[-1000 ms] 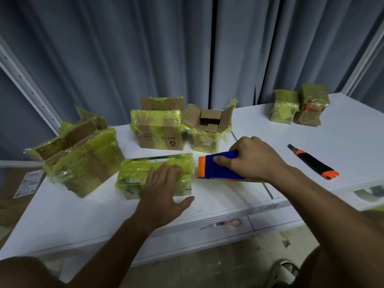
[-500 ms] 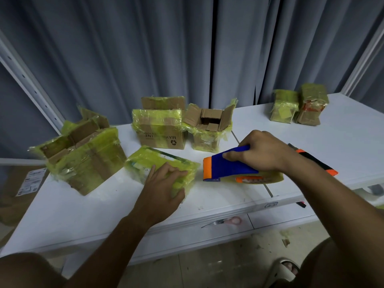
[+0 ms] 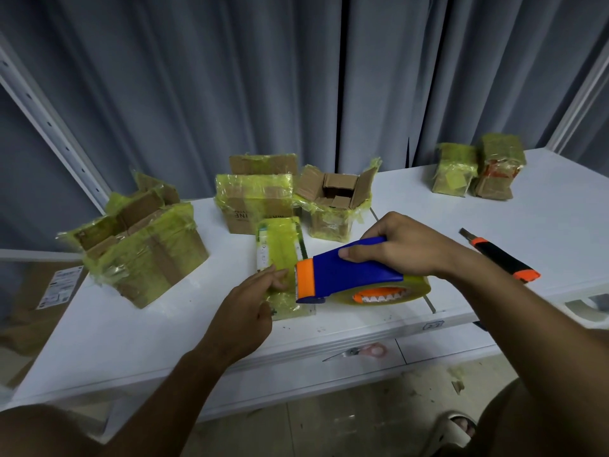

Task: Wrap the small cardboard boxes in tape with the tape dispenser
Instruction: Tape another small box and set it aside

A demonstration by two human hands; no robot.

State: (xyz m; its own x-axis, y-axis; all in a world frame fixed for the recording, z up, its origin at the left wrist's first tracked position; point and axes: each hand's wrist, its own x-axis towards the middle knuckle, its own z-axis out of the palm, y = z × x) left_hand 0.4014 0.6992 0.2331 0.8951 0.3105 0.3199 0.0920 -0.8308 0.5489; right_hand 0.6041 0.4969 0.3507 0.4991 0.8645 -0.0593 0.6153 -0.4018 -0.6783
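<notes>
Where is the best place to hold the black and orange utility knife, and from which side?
Grip the utility knife by its black middle handle, from above: it lies flat on the white table, with its blade tip at the far-left end, clear of the right hand.

The left hand (image 3: 245,311) lies over the near end of the flat taped box (image 3: 280,255), and the orange nose of the tape dispenser (image 3: 349,275) hides that box's right edge, so whether the tape touches the box there I cannot tell. The right hand (image 3: 402,249) wraps the blue handle and covers its rear part, and the tape roll (image 3: 418,286) shows only as a yellowish rim under the wrist. The print on the closed carton (image 3: 255,206) behind is too blurred to read, the scissors (image 3: 362,351) show only a pink loop and a blade tip, and both forearms run off the bottom edge.
</notes>
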